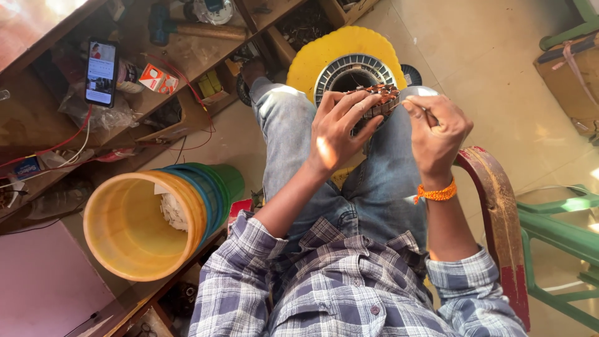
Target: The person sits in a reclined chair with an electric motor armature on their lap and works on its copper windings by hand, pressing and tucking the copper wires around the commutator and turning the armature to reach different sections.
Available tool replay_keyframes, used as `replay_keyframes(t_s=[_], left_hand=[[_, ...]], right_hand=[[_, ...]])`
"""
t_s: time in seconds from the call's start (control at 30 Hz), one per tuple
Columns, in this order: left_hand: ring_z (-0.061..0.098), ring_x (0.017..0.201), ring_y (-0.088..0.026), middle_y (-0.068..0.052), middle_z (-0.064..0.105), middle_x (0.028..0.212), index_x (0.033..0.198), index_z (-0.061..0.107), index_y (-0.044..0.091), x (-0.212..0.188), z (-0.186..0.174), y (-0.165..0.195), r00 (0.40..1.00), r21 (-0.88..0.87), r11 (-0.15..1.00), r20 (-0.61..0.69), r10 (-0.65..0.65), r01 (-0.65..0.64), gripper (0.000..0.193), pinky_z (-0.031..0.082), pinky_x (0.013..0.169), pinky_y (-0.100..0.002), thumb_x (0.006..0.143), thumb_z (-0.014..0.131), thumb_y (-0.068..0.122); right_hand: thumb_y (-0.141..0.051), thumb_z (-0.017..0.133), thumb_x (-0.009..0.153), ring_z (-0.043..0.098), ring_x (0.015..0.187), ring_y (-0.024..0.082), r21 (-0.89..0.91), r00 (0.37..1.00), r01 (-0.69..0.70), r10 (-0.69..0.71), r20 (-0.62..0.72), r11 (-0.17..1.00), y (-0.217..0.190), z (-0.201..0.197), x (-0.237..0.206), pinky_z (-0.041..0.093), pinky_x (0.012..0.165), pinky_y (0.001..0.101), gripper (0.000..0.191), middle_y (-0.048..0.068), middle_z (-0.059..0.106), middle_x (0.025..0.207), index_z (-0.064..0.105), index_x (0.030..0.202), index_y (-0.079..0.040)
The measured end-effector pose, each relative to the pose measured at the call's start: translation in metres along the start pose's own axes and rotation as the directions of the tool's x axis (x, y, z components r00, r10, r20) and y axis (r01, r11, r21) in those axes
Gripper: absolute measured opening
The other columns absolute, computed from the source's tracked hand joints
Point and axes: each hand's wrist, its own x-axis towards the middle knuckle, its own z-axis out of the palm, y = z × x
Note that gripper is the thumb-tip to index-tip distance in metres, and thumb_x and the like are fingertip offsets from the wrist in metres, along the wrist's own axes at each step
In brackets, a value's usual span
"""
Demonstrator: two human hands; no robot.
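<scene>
We sit with the round metal motor core wound with copper wire (377, 100) on our lap, left hand (337, 134) wrapped around it, right hand (440, 128) pinching a thin wire, so winding seems underway, needing careful pulling.

Both forearms raised over the lap — left hand (337, 128) fingers spread and curled, right hand (440, 128) pinched closed, wrists bent inward.

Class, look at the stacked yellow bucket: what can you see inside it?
Inside the yellow bucket lies a whitish crumpled wad against its right wall. The bucket's near wall hides part of the bottom.
</scene>
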Motion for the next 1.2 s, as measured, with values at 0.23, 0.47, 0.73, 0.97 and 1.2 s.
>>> replay_keyframes(t_s=[0.23,0.47,0.73,0.97,1.2], left_hand=[[0.061,0.107,-0.025,-0.001,0.069,0.126,0.126,0.071,0.012,-0.005,0.001,0.004,0.999,0.017,0.999,-0.029,-0.034,0.035,0.043,0.054,0.098,-0.034,0.086,0.085,0.021],[0.067,0.094,-0.021,-0.009,0.074,0.125,0.135,0.048,0.014,0.002,0.005,0.002,0.94,-0.303,0.896,0.002,-0.341,0.326,0.063,0.056,0.093,-0.031,0.084,0.085,0.02],[0.073,0.096,-0.02,-0.021,0.076,0.101,0.167,0.005,0.013,0.034,0.016,-0.045,0.813,-0.774,0.309,0.419,-0.405,0.553,0.104,0.06,0.091,-0.036,0.091,0.074,-0.004],[0.077,0.104,-0.016,-0.012,0.08,0.106,0.166,0.014,0.019,0.04,-0.021,-0.058,0.836,-0.585,0.641,0.519,-0.176,0.498,0.093,0.062,0.094,-0.033,0.097,0.074,-0.003],[0.075,0.116,-0.025,-0.005,0.081,0.111,0.161,0.028,0.019,0.041,-0.035,-0.058,0.915,-0.429,0.894,0.399,0.062,0.127,0.081,0.058,0.096,-0.035,0.097,0.075,0.004]], right_hand=[[0.003,0.079,0.102,0.069,0.081,0.017,0.036,0.975,0.161,-0.164,0.151,0.986,-0.018,0.011,0.029,0.053,0.072,0.0291,0.006,0.011,0.072,0.094,0.074,0.105,0.002],[0.002,0.078,0.098,0.072,0.081,0.022,0.052,0.938,0.205,-0.211,0.276,0.977,-0.026,0.018,0.053,0.055,0.07,0.0319,0.006,0.013,0.073,0.091,0.075,0.102,0.001],[0.005,0.074,0.1,0.075,0.086,0.019,0.139,0.928,0.165,-0.202,0.314,0.976,-0.033,0.026,0.062,0.058,0.074,0.0296,0.006,0.013,0.073,0.095,0.072,0.105,0.003],[0.0,0.078,0.098,0.062,0.073,0.01,0.123,0.952,0.026,-0.062,0.299,0.992,-0.047,0.021,0.024,0.05,0.064,0.0263,0.007,0.008,0.069,0.087,0.072,0.1,0.003],[-0.006,0.08,0.095,0.037,0.057,0.005,0.096,0.97,-0.167,0.146,0.193,0.981,-0.044,0.037,-0.027,0.03,0.053,0.0253,0.012,0.0,0.045,0.061,0.072,0.095,0.002]])
